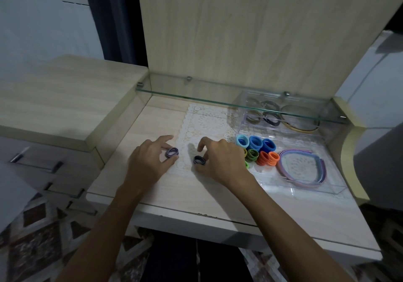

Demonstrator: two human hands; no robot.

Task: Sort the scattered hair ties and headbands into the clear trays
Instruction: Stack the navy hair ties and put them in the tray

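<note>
The left hand [150, 161] pinches a bundle of purple ties [172, 152] at the lace mat's [209, 124] left edge, and the right hand [220, 159] pinches a dark bundle [199, 160] on the mat. Just right, the near tray [322, 191] holds blue, green and orange ties [258, 149] and lilac headbands [302, 168]; the far tray [246, 107] sits under the glass shelf [218, 101]

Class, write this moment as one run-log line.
left hand: grips purple hair ties | right hand: grips dark hair ties | near tray: ties, headbands
</note>
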